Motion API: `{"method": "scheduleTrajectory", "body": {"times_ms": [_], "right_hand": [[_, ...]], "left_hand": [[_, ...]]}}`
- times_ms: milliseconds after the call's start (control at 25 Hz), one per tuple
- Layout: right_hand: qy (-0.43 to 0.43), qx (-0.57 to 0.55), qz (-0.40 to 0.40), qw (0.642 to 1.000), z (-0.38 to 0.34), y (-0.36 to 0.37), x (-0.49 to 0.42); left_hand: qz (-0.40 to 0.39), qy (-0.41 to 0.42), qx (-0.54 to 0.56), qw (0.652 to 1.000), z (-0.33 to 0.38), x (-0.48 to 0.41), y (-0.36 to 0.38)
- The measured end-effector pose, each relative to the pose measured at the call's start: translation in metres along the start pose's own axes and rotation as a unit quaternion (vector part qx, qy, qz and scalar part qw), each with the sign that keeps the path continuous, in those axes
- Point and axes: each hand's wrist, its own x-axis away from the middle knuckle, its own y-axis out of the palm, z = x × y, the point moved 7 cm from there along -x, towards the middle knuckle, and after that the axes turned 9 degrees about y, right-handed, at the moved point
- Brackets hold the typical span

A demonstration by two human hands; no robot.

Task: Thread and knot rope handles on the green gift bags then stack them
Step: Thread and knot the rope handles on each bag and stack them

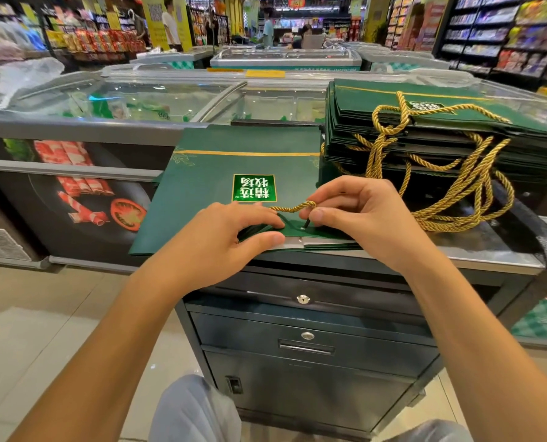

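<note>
A flat green gift bag [221, 173] lies on the cabinet top in front of me, its open edge toward me. My left hand [230, 237] pinches that near edge, thumb under and fingers on top. My right hand [361, 215] pinches the dark tip of a gold rope [297, 207] just above a small hole near the bag's edge. The rope arches from under my left fingers to my right fingertips. To the right stands a stack of green bags [441, 138] with gold rope handles [450, 199] hanging down its front.
The bags rest on a dark metal cabinet [313, 346] with locked drawers. Glass-topped freezer chests [122, 100] stand behind and to the left. Shop shelves [505, 36] and people fill the background. My knees show at the bottom.
</note>
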Motion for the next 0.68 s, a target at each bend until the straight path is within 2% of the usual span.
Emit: {"method": "scheduleTrajectory", "body": {"times_ms": [400, 680], "right_hand": [[0.015, 0.004, 0.026, 1.0, 0.004, -0.0033, -0.0018], [0.005, 0.073, 0.021, 0.997, 0.0058, 0.0, -0.0028]], "left_hand": [[0.016, 0.005, 0.021, 1.0, 0.0001, -0.0028, 0.0003], [0.017, 0.004, 0.025, 1.0, 0.0043, -0.0047, -0.001]]}}
